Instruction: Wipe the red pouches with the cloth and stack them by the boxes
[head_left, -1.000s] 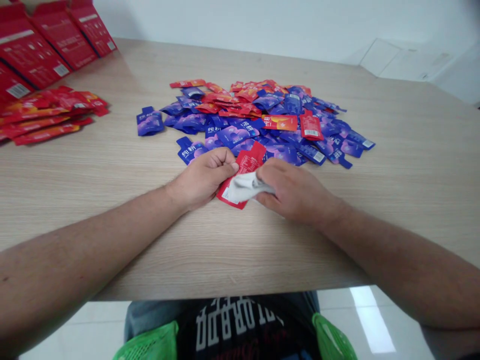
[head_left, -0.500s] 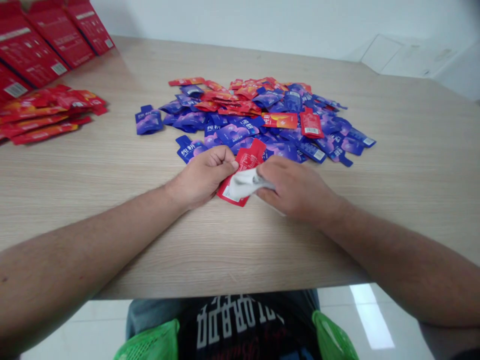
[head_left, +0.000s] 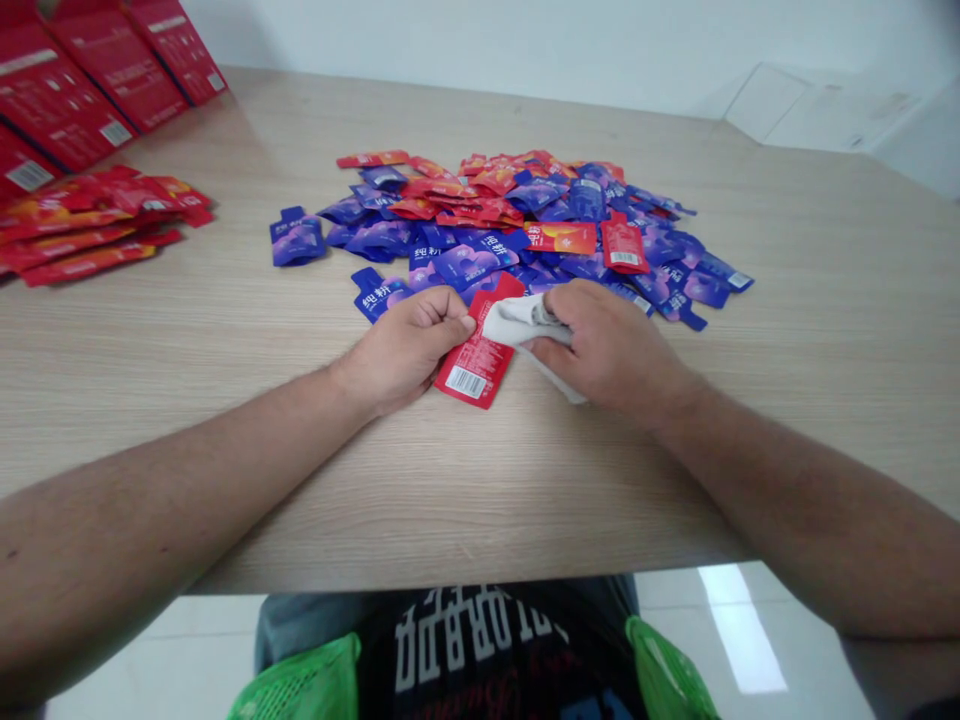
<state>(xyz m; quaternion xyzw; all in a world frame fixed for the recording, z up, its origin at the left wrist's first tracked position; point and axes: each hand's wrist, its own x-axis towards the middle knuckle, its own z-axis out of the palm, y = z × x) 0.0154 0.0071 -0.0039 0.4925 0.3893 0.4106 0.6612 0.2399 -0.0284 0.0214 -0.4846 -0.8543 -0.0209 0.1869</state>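
Note:
My left hand (head_left: 414,345) pinches the left edge of a red sachet (head_left: 480,362) between thumb and fingers. The sachet's printed side with a white barcode faces up, its narrow tab pointing away from me. Bunched in my right hand (head_left: 611,345) is a white cloth (head_left: 517,322), closed in the fingers, with its tip lying over the upper part of the sachet and a corner hanging below. Just beyond both hands spreads a loose heap of blue sachets (head_left: 472,262) mixed with red-orange sachets (head_left: 562,238).
On the left lies a stack of red-orange sachets (head_left: 90,225). Behind it stand red boxes (head_left: 105,75) in a row. A single blue sachet (head_left: 297,238) lies left of the heap. The wooden table (head_left: 450,500) ends near my body, and a white wall (head_left: 487,45) rises behind it.
My right hand has moved the cloth up and to the right across the sachet, uncovering its barcode. My left hand keeps its pinch in nearly the same place.

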